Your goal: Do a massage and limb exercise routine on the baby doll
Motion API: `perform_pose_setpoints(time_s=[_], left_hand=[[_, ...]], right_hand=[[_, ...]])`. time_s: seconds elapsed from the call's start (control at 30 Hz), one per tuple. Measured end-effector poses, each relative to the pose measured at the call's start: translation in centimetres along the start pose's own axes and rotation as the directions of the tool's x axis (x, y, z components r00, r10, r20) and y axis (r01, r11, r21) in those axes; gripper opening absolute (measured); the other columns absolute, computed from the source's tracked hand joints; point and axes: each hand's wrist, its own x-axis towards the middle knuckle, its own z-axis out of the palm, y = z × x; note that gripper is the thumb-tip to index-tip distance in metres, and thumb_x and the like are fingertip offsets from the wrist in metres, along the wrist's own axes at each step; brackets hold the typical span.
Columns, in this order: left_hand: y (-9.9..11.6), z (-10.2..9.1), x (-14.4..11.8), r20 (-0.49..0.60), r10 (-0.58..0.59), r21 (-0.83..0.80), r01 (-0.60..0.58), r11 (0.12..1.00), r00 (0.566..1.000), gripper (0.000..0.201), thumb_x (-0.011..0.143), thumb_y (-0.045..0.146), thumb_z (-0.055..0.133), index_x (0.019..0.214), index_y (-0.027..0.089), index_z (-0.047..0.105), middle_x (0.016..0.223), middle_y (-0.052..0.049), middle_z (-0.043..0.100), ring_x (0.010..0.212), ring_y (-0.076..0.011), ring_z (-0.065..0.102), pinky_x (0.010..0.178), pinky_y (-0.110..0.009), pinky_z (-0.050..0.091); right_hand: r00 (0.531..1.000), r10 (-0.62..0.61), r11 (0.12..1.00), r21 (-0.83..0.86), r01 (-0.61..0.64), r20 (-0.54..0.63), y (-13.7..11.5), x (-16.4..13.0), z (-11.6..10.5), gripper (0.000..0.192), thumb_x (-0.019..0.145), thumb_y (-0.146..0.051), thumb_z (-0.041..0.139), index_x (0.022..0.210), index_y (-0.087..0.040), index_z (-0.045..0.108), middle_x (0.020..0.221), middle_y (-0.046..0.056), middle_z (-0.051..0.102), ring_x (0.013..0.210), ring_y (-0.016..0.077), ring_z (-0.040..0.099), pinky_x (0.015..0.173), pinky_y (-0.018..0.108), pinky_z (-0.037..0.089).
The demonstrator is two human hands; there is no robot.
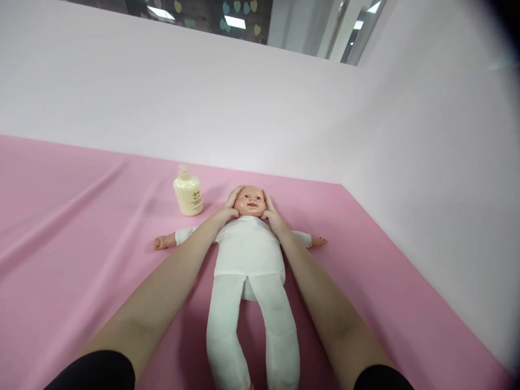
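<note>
A baby doll [248, 254] in a white suit lies on its back on the pink sheet [81, 227], arms spread, legs toward me. My left hand [228, 208] cups the left side of the doll's head [249, 201]. My right hand [271, 212] cups the other side, fingers along the cheek. Both hands touch the head and hold it between them. A cream lotion bottle [188, 192] stands upright just left of the head.
White walls [426, 162] enclose the pink surface at the back and on the right, meeting in a corner. Folds run across the sheet on the left. Windows with ceiling lights show above the back wall.
</note>
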Motion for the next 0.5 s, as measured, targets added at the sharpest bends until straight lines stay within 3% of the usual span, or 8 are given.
perform_pose_setpoints(time_s=[0.27,0.5], left_hand=[[0.61,-0.01,-0.15,0.021,-0.037,-0.007,0.037,0.999,0.999,0.102,0.049,0.008,0.049,0.145,0.029,0.022,0.154,0.002,0.019,0.140,-0.0304,0.022,0.107,-0.040,0.037],[0.68,-0.13,-0.15,0.014,0.003,0.063,-0.004,0.998,1.000,0.100,0.050,0.010,0.049,0.145,0.026,0.023,0.153,0.001,0.020,0.141,-0.0303,0.018,0.114,-0.041,0.025]], right_hand=[[1.000,0.006,0.993,-0.115,-0.005,0.008,-0.83,-0.82,0.31,0.105,0.055,-0.008,0.054,0.146,-0.038,0.011,0.151,-0.008,0.027,0.128,0.0238,0.045,0.102,0.042,0.045],[1.000,-0.019,0.991,-0.135,0.020,0.010,-0.46,-0.65,0.22,0.106,0.057,-0.009,0.059,0.147,-0.037,0.010,0.150,-0.006,0.029,0.131,0.0247,0.041,0.106,0.043,0.040]])
